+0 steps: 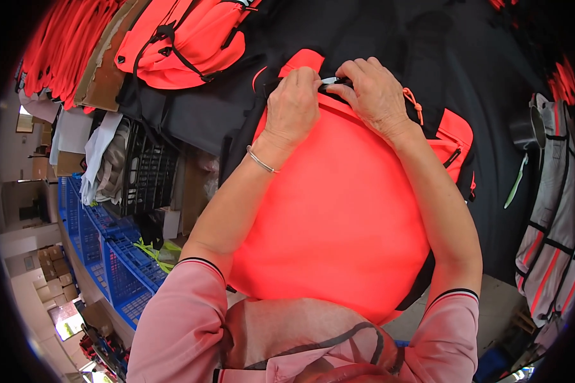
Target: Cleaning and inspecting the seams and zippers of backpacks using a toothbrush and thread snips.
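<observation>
A bright coral-red backpack (338,210) with black trim lies in front of me, its lower end against my body. At its top edge my left hand (294,105) is closed, with thumb and fingers pinched on the black trim. Just to the right, my right hand (375,99) pinches the same black trim, thumb below and fingers curled above. A small pale piece (329,81) shows between the hands on the trim; its kind is hard to make out. An orange-red zipper pull cord (414,105) lies beside my right wrist.
Another red backpack (182,48) lies at the far left, beside cardboard (105,64) and stacked red pieces (67,48). A black crate (148,169) and blue crates (124,268) stand left. At right are a long pale-handled tool (516,182), a metal cup (528,133) and grey strapped pieces (546,210).
</observation>
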Available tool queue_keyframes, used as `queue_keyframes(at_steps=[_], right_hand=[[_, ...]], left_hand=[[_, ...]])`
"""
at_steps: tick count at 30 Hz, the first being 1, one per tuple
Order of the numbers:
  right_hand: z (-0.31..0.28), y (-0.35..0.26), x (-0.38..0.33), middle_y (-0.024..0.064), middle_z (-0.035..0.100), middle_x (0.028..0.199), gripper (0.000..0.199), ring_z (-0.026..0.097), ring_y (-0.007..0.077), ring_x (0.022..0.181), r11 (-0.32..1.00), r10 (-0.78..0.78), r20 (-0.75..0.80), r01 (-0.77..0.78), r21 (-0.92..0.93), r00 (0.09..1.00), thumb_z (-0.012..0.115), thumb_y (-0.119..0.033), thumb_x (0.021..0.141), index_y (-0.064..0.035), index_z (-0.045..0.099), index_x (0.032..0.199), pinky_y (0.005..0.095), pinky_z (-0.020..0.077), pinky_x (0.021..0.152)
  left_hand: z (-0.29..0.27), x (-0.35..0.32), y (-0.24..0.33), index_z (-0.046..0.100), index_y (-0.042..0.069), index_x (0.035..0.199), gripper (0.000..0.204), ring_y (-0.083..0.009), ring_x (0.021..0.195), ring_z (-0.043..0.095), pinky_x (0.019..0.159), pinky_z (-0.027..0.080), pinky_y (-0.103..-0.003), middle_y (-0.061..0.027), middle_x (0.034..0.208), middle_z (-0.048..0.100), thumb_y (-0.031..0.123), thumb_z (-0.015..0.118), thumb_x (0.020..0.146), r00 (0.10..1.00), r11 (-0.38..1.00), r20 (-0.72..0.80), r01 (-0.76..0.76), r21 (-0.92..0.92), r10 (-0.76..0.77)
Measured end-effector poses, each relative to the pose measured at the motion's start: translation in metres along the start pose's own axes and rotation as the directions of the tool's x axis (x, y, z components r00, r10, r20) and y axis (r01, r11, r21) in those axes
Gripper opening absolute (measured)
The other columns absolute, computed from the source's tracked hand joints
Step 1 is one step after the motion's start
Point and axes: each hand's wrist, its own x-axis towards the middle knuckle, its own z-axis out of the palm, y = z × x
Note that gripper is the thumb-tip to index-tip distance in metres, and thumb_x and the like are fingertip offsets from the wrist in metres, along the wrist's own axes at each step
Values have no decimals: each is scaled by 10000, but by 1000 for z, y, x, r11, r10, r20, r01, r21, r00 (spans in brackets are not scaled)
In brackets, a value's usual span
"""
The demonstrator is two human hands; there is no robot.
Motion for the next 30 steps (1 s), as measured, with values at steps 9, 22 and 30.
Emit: queue_keyframes(at_steps=[9,22,30], right_hand=[[10,-5,6,0,581,774,289,565,194,793,987,-77,-44,69,-145,996,774,-321,768,-111,622,895,340,467,684],[-64,-6,-33,69,665,897,334,605,228,921,867,460,76,-466,175,885,779,-265,812,-48,650,1031,359,504,804],[-62,6,-56,27,660,839,206,596,110,774,519,715,125,-642,564,688,750,-101,851,-18,658,1016,256,492,718]], left_hand=[[-1,2,0,536,25,933,120,-337,773,642,664,520,-402,-134,836,622,14,637,869,1000,1000,2,2,-15,-2],[-30,-4,22,621,54,942,103,-285,754,635,631,501,-336,-75,851,649,35,672,855,876,874,-24,-482,-68,481],[-7,9,29,719,114,879,73,-186,544,611,480,444,-287,6,711,651,180,734,852,990,996,125,-56,-64,63]])
